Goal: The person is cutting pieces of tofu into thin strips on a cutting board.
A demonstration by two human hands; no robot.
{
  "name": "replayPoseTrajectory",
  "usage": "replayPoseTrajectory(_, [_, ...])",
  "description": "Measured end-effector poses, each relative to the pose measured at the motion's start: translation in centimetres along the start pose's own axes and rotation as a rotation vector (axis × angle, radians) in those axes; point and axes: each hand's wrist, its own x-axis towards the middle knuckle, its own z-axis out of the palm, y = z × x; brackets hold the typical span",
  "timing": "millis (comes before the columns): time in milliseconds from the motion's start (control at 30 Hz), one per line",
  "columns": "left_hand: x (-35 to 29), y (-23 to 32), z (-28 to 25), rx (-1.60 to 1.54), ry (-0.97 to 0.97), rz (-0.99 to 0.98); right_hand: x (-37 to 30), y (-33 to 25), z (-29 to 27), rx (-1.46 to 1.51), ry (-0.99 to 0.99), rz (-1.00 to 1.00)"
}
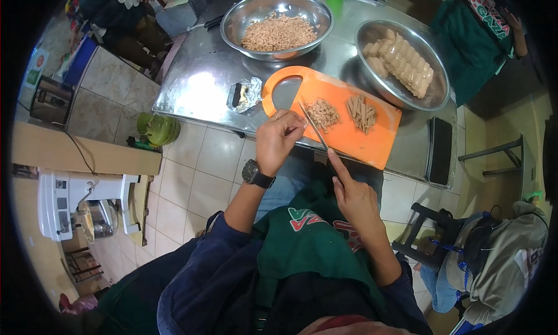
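The person's right hand [354, 198] was closed around the dark handle of a narrow steel-bladed knife [314, 127], its index finger stretched forward along the tool. The left hand [279, 138], with a ring on one finger and a black wristwatch [256, 173] below it, was half curled, thumb and fingertips drawn together just beside the blade; whether it held anything small could not be told. The blade slanted over a bright orange plastic cutting board [343, 143] with a looped handle at its left end. On the board, right of the blade, lay a loose heap of small light-brown chopped pieces [322, 114], and farther right a bundle of light-brown strips [361, 113]. The board rested along the near edge of a shiny metal counter [192, 85]. Left of it sat a crumpled piece of silver foil [251, 94]. Beyond the board stood a wide round stainless-steel bowl [229, 30] of chopped light-brown bits [279, 33]; to the right, a second round stainless-steel bowl [440, 82] held tan, glossy, ridged blocks [407, 62]. A flat black rectangular phone [440, 152] lay at the counter's right end. Off to the left were a rounded green gas cylinder [158, 129] and a white stand mixer [81, 201].
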Motion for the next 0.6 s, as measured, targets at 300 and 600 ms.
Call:
replayPoseTrajectory(300, [0.1, 0.0, -0.3, 0.061, -0.039, 0.017, -0.1, -0.6, 0.2, -0.001, -0.108, 0.052])
replayPoseTrajectory(600, [0.1, -0.3, -0.1, 0.022, -0.009, -0.012, -1.2, -0.3, -0.1, -0.05, -0.128, 0.094])
